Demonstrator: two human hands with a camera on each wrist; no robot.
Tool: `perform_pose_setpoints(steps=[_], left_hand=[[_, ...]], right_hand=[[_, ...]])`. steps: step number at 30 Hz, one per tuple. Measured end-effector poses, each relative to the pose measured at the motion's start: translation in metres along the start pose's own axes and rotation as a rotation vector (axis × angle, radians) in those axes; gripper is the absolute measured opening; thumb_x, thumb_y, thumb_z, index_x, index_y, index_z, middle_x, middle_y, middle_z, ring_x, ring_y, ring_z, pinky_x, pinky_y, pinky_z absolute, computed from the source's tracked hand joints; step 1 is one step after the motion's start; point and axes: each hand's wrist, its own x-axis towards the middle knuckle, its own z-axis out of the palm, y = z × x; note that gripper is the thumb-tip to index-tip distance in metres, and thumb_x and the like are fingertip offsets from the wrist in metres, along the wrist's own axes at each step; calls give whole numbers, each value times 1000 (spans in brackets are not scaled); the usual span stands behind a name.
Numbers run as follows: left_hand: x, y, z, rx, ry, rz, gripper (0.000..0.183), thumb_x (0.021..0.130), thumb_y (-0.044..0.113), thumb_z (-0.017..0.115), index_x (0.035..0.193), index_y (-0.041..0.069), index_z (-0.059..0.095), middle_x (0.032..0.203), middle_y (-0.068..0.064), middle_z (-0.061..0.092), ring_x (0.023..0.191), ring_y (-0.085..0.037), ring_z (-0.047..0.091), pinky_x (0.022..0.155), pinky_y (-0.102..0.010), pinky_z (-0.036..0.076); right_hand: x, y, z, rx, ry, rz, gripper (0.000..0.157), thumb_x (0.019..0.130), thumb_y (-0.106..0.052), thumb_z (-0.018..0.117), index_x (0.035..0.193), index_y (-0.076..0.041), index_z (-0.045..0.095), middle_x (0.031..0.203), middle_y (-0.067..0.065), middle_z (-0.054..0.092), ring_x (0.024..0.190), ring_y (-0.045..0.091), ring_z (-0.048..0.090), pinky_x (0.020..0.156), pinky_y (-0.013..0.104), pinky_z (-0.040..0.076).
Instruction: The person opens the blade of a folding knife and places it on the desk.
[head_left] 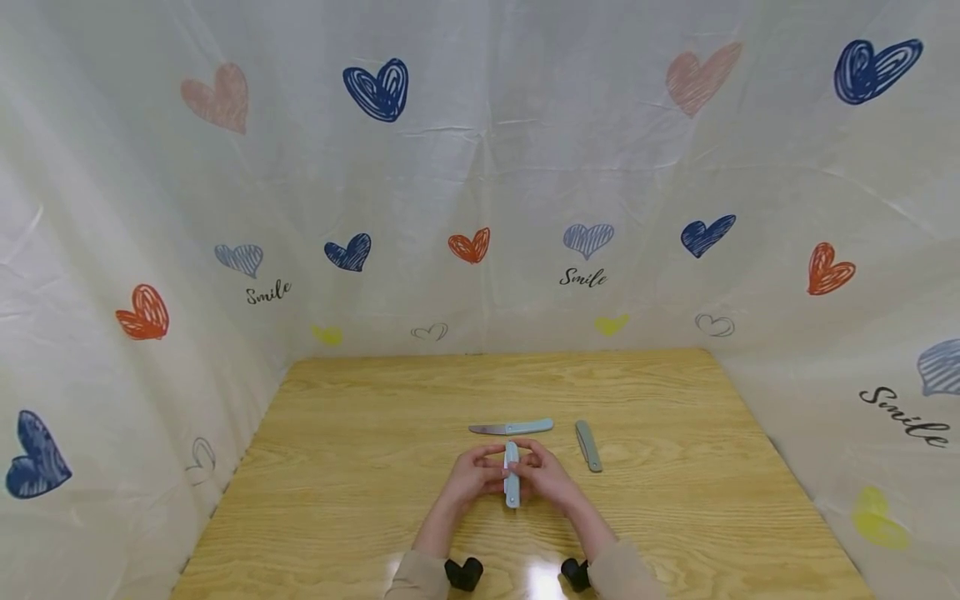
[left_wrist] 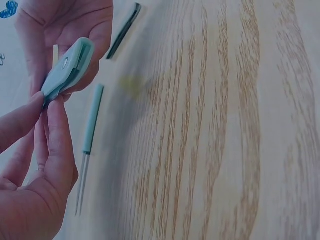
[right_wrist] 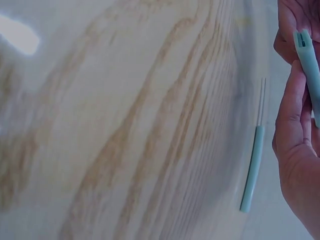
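Folding knife (head_left: 512,489) btwn L hand (head_left: 472,477) & R hand (head_left: 549,478), abt equally near; both hands' fingers pinch it over worktop (head_left: 337,433), approx. mid-width. Long axis pts twd far edge, tilt unclear. Pale blue-green handle, round rivet nr one end; looks folded, blade hard to see.
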Motion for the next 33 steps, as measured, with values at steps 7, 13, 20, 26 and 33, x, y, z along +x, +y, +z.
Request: perform_pose_setpoints(steps=[7, 13, 20, 26, 33], left_hand=[[3, -4, -1, 8, -8, 0, 46, 88, -8, 63, 132, -14, 49, 84, -4, 65, 77, -14, 65, 74, -33, 60], [4, -9, -2, 0, -21, -12, 46, 89, -5, 61, 133, -13, 48, 89, -7, 66, 79, -14, 66, 74, -31, 60], [8, -13, -1, -38, -31, -44, 47, 90, -2, 62, 134, -10, 50, 89, -5, 68, 79, -13, 65, 72, -27, 59], [9, -16, 1, -51, -54, -30, 50, 90, -4, 60, 136, -14, 44, 87, -5, 66, 78, -13, 63, 72, -26, 58], [9, -18, 4, -39, -53, -2, 51, 89, -8, 57, 136, -16, 41, 86, -4, 59, 76, -11, 61, 70, -25, 56]], right_hand=[[1, 5, -1, -9, -4, -21, 53, 97, -9, 58, 145, 2, 37, 89, 6, 54, 78, 16, 59, 65, 33, 59], [2, 7, -2, -30, -20, -33, 53, 98, -8, 57, 146, 2, 37, 90, 7, 57, 77, 17, 60, 64, 32, 59], [1, 6, -3, -35, 5, -18, 51, 98, -6, 56, 144, 2, 37, 86, 7, 54, 72, 17, 60, 59, 32, 58], [0, 7, -5, -25, 22, -12, 50, 98, -5, 54, 144, 3, 37, 86, 8, 54, 72, 17, 60, 60, 35, 59], [1, 8, -5, -46, 32, -20, 49, 98, -4, 55, 143, 4, 37, 82, 6, 51, 70, 16, 57, 58, 34, 58]])
